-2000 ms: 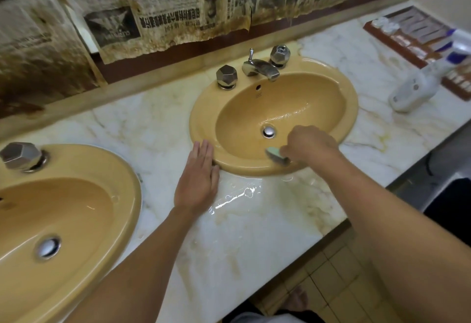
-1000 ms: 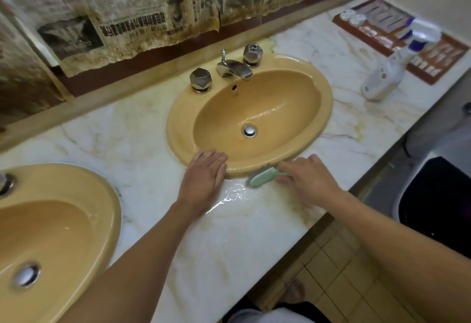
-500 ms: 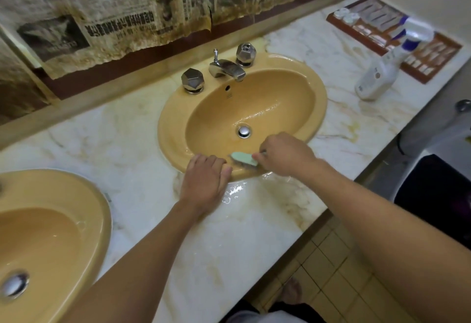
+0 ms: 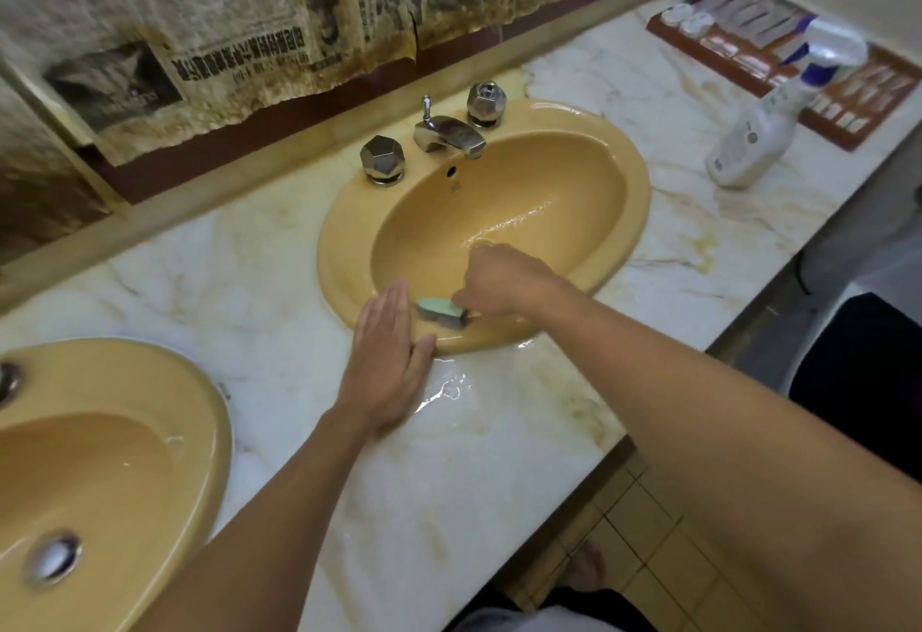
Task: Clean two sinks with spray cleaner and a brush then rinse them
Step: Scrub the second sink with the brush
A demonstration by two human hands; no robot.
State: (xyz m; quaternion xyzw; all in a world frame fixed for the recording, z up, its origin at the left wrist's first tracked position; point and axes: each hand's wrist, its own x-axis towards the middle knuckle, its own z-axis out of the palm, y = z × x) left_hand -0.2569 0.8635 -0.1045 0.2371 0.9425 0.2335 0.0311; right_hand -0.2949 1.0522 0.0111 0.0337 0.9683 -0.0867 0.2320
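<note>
Back over the right sink's (image 4: 638,192) near rim came the brush (image 4: 439,310), right hand (image 4: 499,282) gripping it to scrub; left hand (image 4: 389,357), fingers flat, braced on the worktop (image 4: 279,282).

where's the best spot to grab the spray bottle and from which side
Probably the narrow neck just under the trigger head of the spray bottle, coming from the front edge of the counter. It stands upright, wide body below; the tray sits right behind it and its near side looks free.
</note>
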